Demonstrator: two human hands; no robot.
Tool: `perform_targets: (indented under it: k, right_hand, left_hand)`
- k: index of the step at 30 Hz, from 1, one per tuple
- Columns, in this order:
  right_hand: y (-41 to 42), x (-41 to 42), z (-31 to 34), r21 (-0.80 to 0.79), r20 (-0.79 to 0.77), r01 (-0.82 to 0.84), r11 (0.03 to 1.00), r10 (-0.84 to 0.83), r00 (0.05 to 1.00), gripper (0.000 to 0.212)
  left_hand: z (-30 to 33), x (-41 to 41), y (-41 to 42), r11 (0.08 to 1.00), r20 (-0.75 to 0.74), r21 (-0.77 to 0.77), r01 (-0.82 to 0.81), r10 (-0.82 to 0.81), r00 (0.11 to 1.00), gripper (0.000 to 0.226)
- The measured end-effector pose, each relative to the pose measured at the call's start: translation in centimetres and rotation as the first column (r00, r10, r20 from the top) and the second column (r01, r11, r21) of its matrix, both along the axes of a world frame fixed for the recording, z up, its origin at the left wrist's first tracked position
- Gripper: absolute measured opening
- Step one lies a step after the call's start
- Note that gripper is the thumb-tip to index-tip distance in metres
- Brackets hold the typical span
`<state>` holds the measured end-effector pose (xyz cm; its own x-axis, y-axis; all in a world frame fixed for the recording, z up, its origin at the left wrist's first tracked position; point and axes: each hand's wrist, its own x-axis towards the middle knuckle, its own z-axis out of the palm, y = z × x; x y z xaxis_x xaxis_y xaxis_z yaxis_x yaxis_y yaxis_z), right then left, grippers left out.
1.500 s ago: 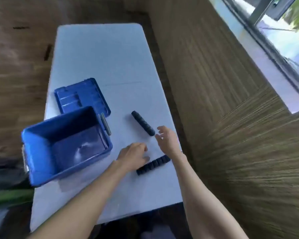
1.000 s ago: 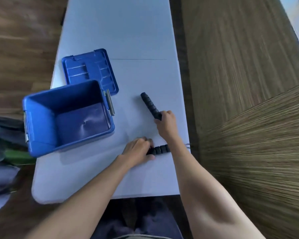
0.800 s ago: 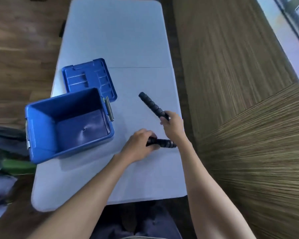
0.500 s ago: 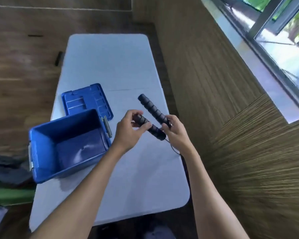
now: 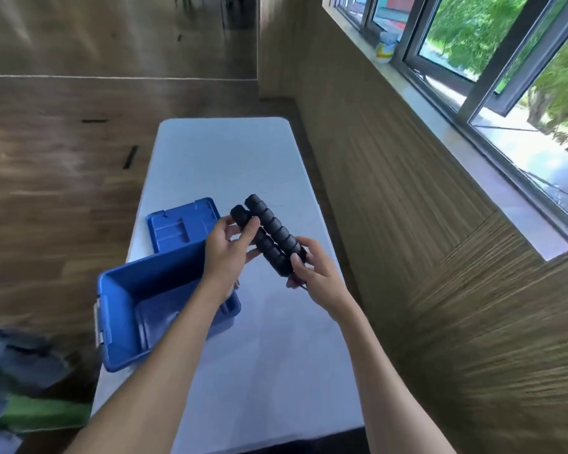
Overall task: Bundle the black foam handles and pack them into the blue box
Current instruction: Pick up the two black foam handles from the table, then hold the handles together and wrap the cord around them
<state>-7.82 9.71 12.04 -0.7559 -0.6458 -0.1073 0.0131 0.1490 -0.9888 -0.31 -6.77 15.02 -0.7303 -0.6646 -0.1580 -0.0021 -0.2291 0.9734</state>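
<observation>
Blue box: open, on the table at left — lid flat behind it.
Left hand: curled round the black foam handles, held side by side above the table.
Right hand: pinches their near ends — possibly a thin cord too, blurred.

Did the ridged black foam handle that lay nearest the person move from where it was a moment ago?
Yes. That black foam handle left the white table, lifted up beside the other handle.
</observation>
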Motion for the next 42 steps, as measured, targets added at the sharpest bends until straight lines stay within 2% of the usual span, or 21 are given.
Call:
perform_targets:
  k: [5,8,12,14,16,18,20,22,24,26,30,33,35,37,39,42]
  right_hand:
    - [-1.2,1.2,0.6,0.0,0.034,0.012,1.0,-0.012,0.999,0.027]
    - [-1.7,1.2,0.6,0.039,-0.034,0.027,0.999,-0.026,0.999,0.026]
    - [-2.0,1.5,0.5,0.099,-0.118,0.012,0.995,-0.001,0.993,0.035]
    - [-2.1,1.8,0.6,0.1,-0.105,-0.001,0.995,0.012,0.994,0.035]
    - [-2.3,2.0,0.7,0.098,-0.098,-0.007,0.995,0.016,0.995,0.035]
    - [-2.3,2.0,0.6,0.101,-0.098,-0.004,0.995,0.014,0.995,0.035]
    - [-2.3,1.7,0.7,0.116,-0.105,-0.013,0.993,0.025,0.994,0.033]
    - [-2.1,1.3,0.9,0.148,-0.112,-0.027,0.989,0.044,0.993,0.03]
    - [-2.0,1.0,1.2,0.169,-0.114,-0.047,0.984,0.067,0.991,0.03]
    - [-2.0,0.8,1.5,0.192,-0.109,-0.07,0.979,0.092,0.99,0.032]
    - [-1.9,0.8,1.8,0.203,-0.097,-0.118,0.972,0.14,0.985,0.032]
    - [-1.8,0.7,2.3,0.226,-0.096,-0.144,0.963,0.169,0.981,0.032]
    - [-1.8,0.6,2.6,0.246,-0.112,-0.155,0.957,0.187,0.976,0.032]
    - [-1.9,0.4,2.8,0.238,-0.116,-0.156,0.959,0.187,0.975,0.028]
    - [-2.0,0.5,3.3,0.177,-0.086,-0.127,0.976,0.144,0.986,0.026]
    - [-2.3,0.3,4.4,0.062,-0.134,-0.023,0.998,0.032,0.99,0.026]
  left_hand:
    - [0.5,0.9,-1.1,1.0,-0.02,-0.006,-0.004,0.004,1.0,0.043]
    - [0.7,1.4,-1.5,0.998,-0.025,-0.067,-0.014,0.012,1.0,0.046]
    - [0.6,2.0,-2.4,0.992,0.014,-0.123,-0.006,0.008,1.0,0.055]
    - [0.1,2.0,-3.1,0.954,0.068,-0.301,-0.008,0.029,0.997,0.061]
    - [-0.2,2.2,-3.6,0.828,0.102,-0.56,0.031,0.032,0.994,0.068]
    - [0.0,2.7,-3.9,0.696,0.13,-0.711,0.102,-0.012,0.991,0.078]
    - [0.4,3.0,-4.3,0.504,0.236,-0.833,0.229,-0.051,0.97,0.094]
    - [0.6,3.2,-4.7,0.252,0.399,-0.884,0.394,-0.033,0.916,0.11]
    - [0.6,3.3,-4.8,0.078,0.526,-0.849,0.523,0.016,0.851,0.12]
    - [0.2,3.2,-4.6,-0.016,0.548,-0.836,0.549,0.05,0.835,0.109]
    - [-1.0,3.1,-4.6,-0.128,0.493,-0.856,0.501,0.091,0.865,0.049]
    - [-1.1,3.4,-4.2,-0.171,0.533,-0.824,0.539,0.083,0.842,0.042]
    - [-1.1,3.6,-3.8,-0.181,0.563,-0.805,0.565,0.07,0.823,0.045]
    - [-1.0,3.7,-3.6,-0.101,0.595,-0.797,0.595,0.035,0.803,0.043]
    - [-1.0,3.9,-3.6,0.068,0.63,-0.773,0.63,-0.031,0.776,0.044]
    - [-1.1,4.4,-4.0,0.441,0.615,-0.642,0.627,-0.193,0.765,0.045]
